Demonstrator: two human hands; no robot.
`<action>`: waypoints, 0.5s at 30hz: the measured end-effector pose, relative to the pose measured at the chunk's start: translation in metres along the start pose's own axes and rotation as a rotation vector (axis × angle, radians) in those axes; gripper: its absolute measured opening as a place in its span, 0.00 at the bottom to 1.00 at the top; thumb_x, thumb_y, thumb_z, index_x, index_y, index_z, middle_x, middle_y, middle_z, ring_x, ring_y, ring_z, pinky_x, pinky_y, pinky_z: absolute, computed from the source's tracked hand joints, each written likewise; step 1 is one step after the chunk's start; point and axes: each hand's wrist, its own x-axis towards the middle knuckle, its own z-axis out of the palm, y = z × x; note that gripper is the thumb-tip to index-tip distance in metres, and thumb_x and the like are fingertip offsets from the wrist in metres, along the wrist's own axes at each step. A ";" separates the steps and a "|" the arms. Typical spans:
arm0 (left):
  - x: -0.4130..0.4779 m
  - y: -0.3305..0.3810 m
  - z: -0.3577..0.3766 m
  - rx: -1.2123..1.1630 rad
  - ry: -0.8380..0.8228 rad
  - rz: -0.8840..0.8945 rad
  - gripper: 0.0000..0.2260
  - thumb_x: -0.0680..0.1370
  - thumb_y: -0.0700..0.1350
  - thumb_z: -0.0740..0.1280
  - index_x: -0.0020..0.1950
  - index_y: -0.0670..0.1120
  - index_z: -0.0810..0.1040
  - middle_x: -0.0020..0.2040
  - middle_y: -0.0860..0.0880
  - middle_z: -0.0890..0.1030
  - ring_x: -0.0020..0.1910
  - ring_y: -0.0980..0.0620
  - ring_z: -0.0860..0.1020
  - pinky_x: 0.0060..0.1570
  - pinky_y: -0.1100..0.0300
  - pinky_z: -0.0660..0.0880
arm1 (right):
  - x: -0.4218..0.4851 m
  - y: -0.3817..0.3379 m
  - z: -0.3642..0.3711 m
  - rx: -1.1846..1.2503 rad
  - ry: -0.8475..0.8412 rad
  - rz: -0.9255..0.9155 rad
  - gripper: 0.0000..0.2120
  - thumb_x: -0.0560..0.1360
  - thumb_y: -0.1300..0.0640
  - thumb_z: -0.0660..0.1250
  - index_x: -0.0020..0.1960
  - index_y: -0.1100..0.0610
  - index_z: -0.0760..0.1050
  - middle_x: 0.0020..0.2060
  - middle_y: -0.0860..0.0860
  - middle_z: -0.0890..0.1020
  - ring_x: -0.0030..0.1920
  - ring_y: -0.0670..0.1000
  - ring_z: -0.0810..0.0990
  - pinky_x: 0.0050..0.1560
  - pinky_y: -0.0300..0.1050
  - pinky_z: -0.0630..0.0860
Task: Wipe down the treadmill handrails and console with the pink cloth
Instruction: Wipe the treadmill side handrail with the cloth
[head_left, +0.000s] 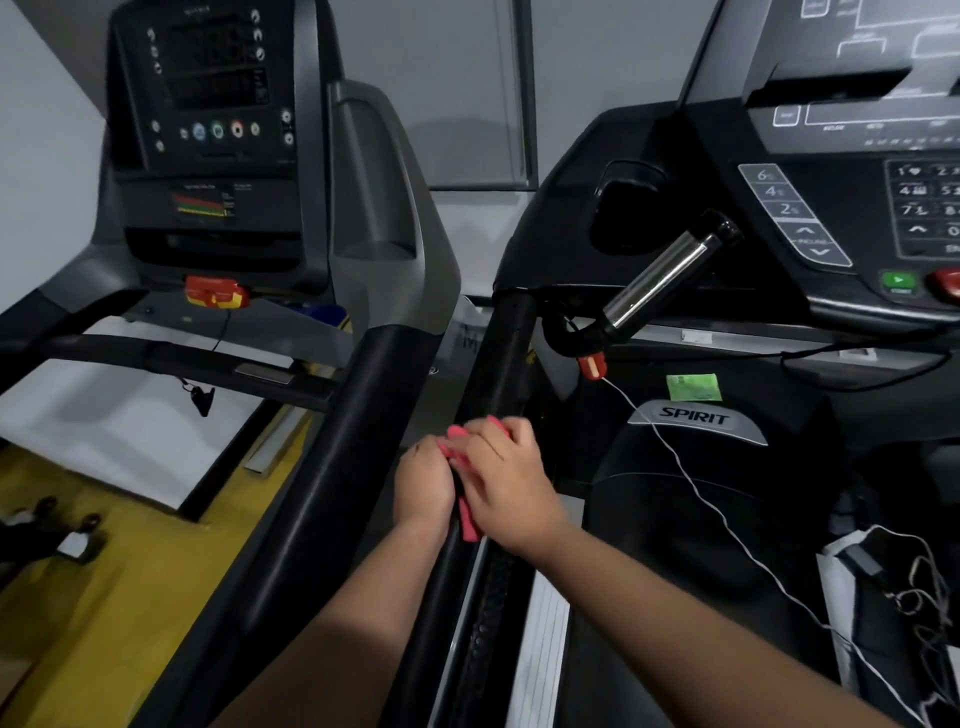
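Cloth (457, 435), pink, sits bunched round the black handrail (503, 374) of the right-hand treadmill (675, 499), about midway along the stretch of rail in view. Both my hands clamp it there. My left hand (423, 486) curls its grip over the cloth from the rail's left side. My right hand (506, 480) closes over it from the top and right, fingers bent. A pink tail pokes out below, between my wrists.

Up the rail, a chrome bar (660, 280) juts out just right of its top end, below the console (810, 208) with its grey keys, green button (898, 283) and red button (948, 283). A red clip (592, 365) hangs under the bar's elbow, and its white cord (691, 478) trails down and to the right across the hood. The cord passes near a silver badge (693, 417) reading SPIRIT and a green sticker (693, 387). A white bag (852, 582) of tangled wires lies lower right.

Close on the left, across a narrow gap, runs the rail (358, 426) of a second treadmill (395, 182). That machine's dark display (208, 93) stands above a red-and-yellow key (215, 297). Yellow floor (104, 597) shows beyond.
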 end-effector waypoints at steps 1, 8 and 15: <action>0.001 -0.001 0.001 0.011 0.002 0.003 0.14 0.80 0.41 0.55 0.51 0.36 0.78 0.53 0.35 0.80 0.53 0.38 0.78 0.57 0.45 0.74 | -0.006 0.003 -0.002 0.051 0.026 -0.040 0.09 0.76 0.58 0.61 0.55 0.56 0.76 0.49 0.51 0.80 0.51 0.51 0.72 0.54 0.45 0.67; -0.001 0.004 0.001 0.000 0.042 -0.062 0.16 0.80 0.42 0.53 0.51 0.37 0.78 0.53 0.40 0.80 0.55 0.42 0.77 0.62 0.49 0.70 | 0.036 0.020 -0.001 -0.060 -0.075 0.098 0.12 0.77 0.56 0.57 0.49 0.57 0.79 0.47 0.51 0.80 0.46 0.57 0.73 0.48 0.53 0.73; -0.005 0.005 0.001 0.002 0.023 -0.083 0.17 0.79 0.45 0.52 0.45 0.44 0.80 0.50 0.40 0.82 0.52 0.42 0.79 0.59 0.47 0.73 | -0.008 -0.007 0.009 0.200 0.108 0.405 0.14 0.78 0.52 0.57 0.59 0.56 0.75 0.58 0.50 0.74 0.58 0.48 0.67 0.61 0.32 0.59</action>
